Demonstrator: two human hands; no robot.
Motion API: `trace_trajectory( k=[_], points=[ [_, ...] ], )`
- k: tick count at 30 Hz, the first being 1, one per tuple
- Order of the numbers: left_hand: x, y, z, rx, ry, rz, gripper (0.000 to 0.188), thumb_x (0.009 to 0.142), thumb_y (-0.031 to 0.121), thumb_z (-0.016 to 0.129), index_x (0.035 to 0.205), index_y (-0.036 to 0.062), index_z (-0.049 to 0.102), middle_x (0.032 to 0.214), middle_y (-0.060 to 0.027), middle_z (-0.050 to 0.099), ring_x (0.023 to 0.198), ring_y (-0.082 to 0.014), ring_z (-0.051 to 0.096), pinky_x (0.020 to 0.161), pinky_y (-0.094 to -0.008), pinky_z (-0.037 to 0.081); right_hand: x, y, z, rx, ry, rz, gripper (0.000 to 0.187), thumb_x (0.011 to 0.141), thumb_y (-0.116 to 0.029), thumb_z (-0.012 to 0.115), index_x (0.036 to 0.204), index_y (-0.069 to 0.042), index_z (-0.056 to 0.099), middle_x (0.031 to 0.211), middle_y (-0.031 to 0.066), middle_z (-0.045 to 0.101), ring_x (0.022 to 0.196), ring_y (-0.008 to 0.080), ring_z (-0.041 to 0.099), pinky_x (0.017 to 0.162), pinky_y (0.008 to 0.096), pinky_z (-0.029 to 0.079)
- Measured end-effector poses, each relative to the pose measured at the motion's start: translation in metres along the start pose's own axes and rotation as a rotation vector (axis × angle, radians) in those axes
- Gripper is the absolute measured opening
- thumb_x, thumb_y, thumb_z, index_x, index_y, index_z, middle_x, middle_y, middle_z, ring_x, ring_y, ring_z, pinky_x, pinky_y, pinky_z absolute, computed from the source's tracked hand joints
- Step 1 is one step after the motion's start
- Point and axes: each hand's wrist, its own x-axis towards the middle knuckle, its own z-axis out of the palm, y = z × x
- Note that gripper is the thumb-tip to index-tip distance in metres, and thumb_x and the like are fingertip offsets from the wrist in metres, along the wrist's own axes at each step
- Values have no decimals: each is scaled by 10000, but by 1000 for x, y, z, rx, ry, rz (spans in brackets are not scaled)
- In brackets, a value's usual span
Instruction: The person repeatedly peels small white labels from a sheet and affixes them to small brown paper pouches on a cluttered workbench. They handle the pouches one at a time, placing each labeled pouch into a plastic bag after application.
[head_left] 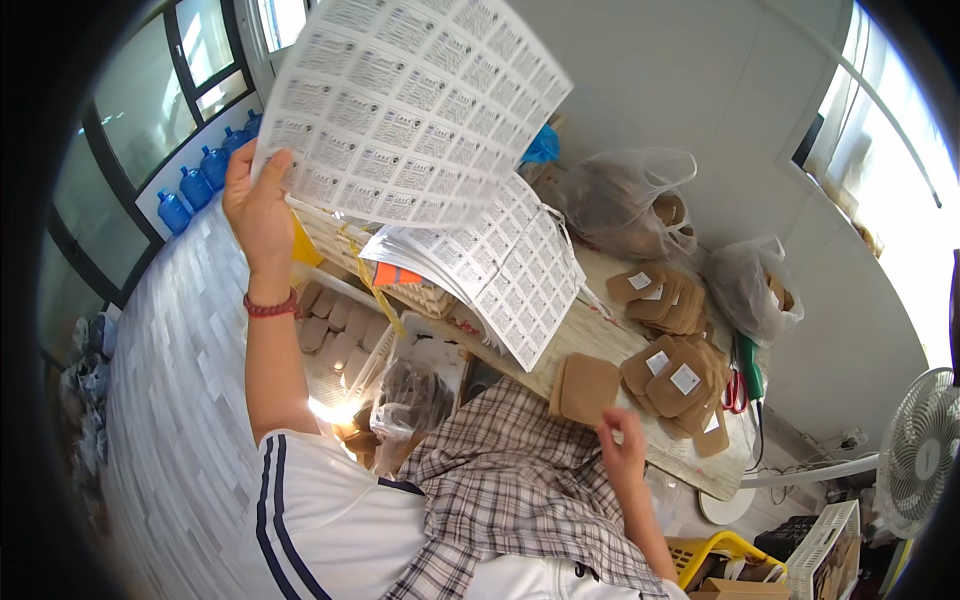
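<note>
Label sheet held aloft; plain brown stack within reach

Taking the plain brown stack [588, 388] on the table [603, 335] as our landmark, we found the label sheet [400, 110] to its upper left, well apart from it. The left hand's [255, 205] grip pinched the sheet's edge between thumb and fingers. The right hand [624, 445] was just beside the stack, fingers part-curled; we could not tell whether that grip was closed on anything or touched the stack.

We judged the step in hand to be handling a sheet during labelling. The next move, in our view, called for bringing the sheet within the right hand's reach and freeing one label.

A sheet pile [530, 275] lay to the stack's upper left. Labelled brown pieces [685, 380], several showing a small white label, lay to its right. The sheet bore repeated blocks of dark print, too small to read; we identified no brand.
</note>
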Motion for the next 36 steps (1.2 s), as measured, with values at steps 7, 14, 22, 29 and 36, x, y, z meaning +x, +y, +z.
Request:
trace_trajectory(
  k=[7, 14, 22, 29, 36],
  points=[
    [-79, 49, -6, -185, 58, -298, 303, 919, -8, 636, 1212, 16, 561, 1189, -82, 652, 1103, -194, 602, 1028, -350, 439, 133, -90, -39, 665, 174, -146, 1000, 819, -319, 815, 1578, -106, 200, 1560, 176, 336, 1462, 317, 300, 1176, 470, 262],
    [-208, 20, -35, -451, 15, -680, 256, 926, -39, 603, 1170, 35, 576, 1204, -78, 664, 1105, -194, 629, 1010, -338, 487, 121, -108, -32, 817, 229, 133, 1007, 845, -150, 799, 1585, -97, 118, 1459, 273, 394, 1315, 302, 472, 1053, 427, 442],
    [-245, -3, -61, -184, -366, -958, 246, 889, -24, 595, 1132, 12, 578, 1081, -90, 679, 985, -156, 642, 937, -299, 485, 84, -78, -36, 945, 257, 3, 587, 871, 84, 672, 1421, -30, 501, 989, 22, 683, 902, 91, 637, 837, 230, 505],
    [-210, -4, -4, -200, -475, -807, 386, 858, -58, 602, 1233, 19, 551, 1158, -84, 654, 1047, -156, 618, 949, -290, 472, 55, -76, -47, 771, 211, 7, 235, 852, 85, 691, 1070, 7, 729, 990, 12, 675, 909, 73, 602, 817, 211, 480],
    [-191, -7, 22, -272, -600, -705, 257, 807, -98, 662, 1041, 9, 662, 1094, -103, 679, 1047, -159, 611, 946, -287, 459, 34, -88, -69, 624, 156, 73, 229, 851, 82, 700, 1066, 6, 725, 960, 4, 648, 909, 75, 590, 812, 208, 479]
  ],
)
